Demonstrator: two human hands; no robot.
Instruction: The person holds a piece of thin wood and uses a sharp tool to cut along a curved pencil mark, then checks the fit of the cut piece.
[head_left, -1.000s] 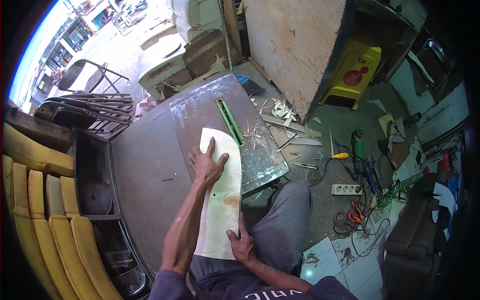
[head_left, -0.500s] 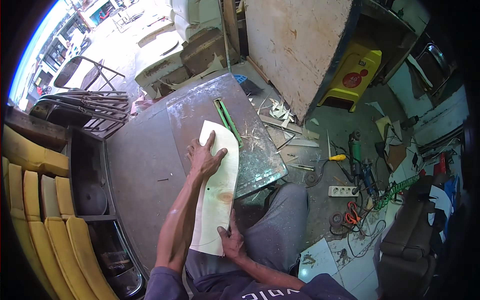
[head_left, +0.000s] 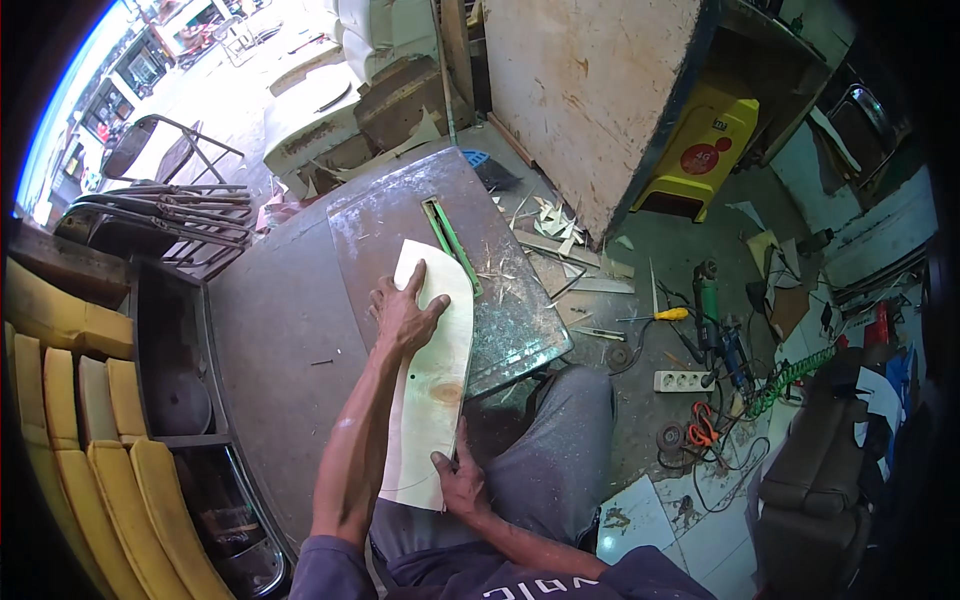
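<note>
A long pale wooden board [head_left: 425,420] with a knot and a rounded far corner lies slantwise over the dark metal-topped table [head_left: 370,230], its near end over my lap. My left hand [head_left: 403,312] rests on its far half, fingers spread, index finger and thumb on the face, the other fingers at the left edge. Down at the near right edge, my right hand [head_left: 464,482] grips the board, thumb on top and some fingers hidden beneath. Just beyond the board's far right edge is a narrow green-edged slot [head_left: 450,240] in the tabletop, with wood shavings beside it.
On the floor to the right lie a yellow-handled screwdriver [head_left: 672,314], a green power tool [head_left: 706,290], a white power strip [head_left: 683,382] and tangled cables. Yellow cushions [head_left: 110,470] line the left. Folded chairs [head_left: 155,220] are stacked beyond; a large wooden panel [head_left: 590,100] stands ahead.
The whole view shifts slightly left. Both hands and the board keep nearly the same places relative to the table.
</note>
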